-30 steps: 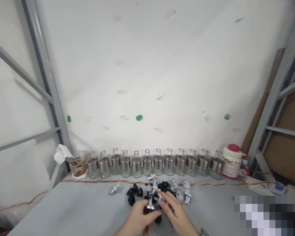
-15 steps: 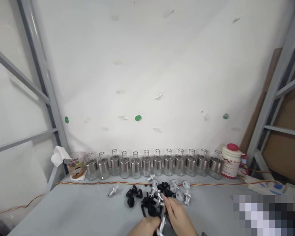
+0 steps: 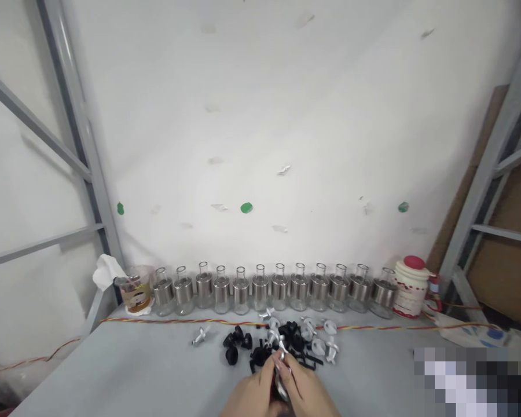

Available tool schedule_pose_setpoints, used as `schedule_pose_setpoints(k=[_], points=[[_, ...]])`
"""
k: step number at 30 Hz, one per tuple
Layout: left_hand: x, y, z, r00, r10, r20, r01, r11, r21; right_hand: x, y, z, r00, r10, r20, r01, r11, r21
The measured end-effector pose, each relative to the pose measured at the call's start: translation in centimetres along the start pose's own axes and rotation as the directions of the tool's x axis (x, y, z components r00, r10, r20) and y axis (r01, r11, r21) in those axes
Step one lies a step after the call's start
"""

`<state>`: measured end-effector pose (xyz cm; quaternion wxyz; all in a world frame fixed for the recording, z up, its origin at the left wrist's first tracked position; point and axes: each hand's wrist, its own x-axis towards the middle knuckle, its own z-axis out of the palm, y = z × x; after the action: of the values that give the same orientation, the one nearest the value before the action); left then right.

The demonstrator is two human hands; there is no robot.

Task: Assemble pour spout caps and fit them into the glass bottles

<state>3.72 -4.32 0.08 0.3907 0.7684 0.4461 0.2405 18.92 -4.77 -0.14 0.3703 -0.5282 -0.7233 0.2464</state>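
Note:
My left hand (image 3: pixel 250 391) and my right hand (image 3: pixel 309 391) are pressed together at the front middle of the table. Their fingers are closed around a silver pour spout (image 3: pixel 281 387), mostly hidden between the fingers. Just beyond the fingertips lies a heap of black plastic parts (image 3: pixel 292 333) mixed with silver spouts (image 3: pixel 273 337). Several round black caps (image 3: pixel 231 354) sit in a cluster left of the heap. Apart from these, a single silver spout (image 3: pixel 201 336) lies farther left. Pale translucent stopper pieces (image 3: pixel 318 347) rest at the heap's right side.
A row of glass bottles (image 3: pixel 241 289) with metal bands stands along the wall. A drink cup (image 3: pixel 135 292) is at the left end, a cream jar with a red lid (image 3: pixel 410 289) at the right. A twisted red-yellow wire (image 3: pixel 165 321) crosses the table in front of them.
My hands have come together; before, they were apart, with a silver spout by each. My right hand has drawn back from the heap, uncovering black strips there. The view has shifted slightly.

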Motion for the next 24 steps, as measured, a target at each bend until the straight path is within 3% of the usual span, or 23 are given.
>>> schedule_pose_setpoints(k=[4,8,12,15,19,24], points=[[0.2,-0.4,0.7,0.995,-0.05,-0.089,0.052,0.999,0.014,0.1,0.7,0.1,0.998,0.05,-0.036,-0.051,0.999,-0.017],[0.2,-0.6,1.6,0.979,-0.064,-0.195,0.076,0.996,0.055,0.2,1.1,0.7,0.993,0.108,-0.039,-0.097,0.972,0.216],[0.1,-0.4,2.1,0.928,-0.075,-0.364,0.042,0.994,-0.096,-0.2,1.0,2.1,0.985,0.165,-0.043,-0.143,0.937,0.318],[0.1,0.2,2.0,0.899,-0.113,-0.424,-0.009,0.961,-0.275,-0.5,1.2,2.9,0.983,0.182,-0.016,-0.168,0.937,0.307],[0.6,1.0,1.7,0.881,-0.185,-0.435,-0.007,0.915,-0.403,-0.8,1.2,3.3,0.972,0.17,-0.162,-0.124,0.957,0.261],[1.8,1.2,1.7,0.915,-0.266,-0.303,0.043,0.812,-0.583,-0.5,0.8,3.0,0.96,-0.02,-0.279,0.069,0.984,0.167]])
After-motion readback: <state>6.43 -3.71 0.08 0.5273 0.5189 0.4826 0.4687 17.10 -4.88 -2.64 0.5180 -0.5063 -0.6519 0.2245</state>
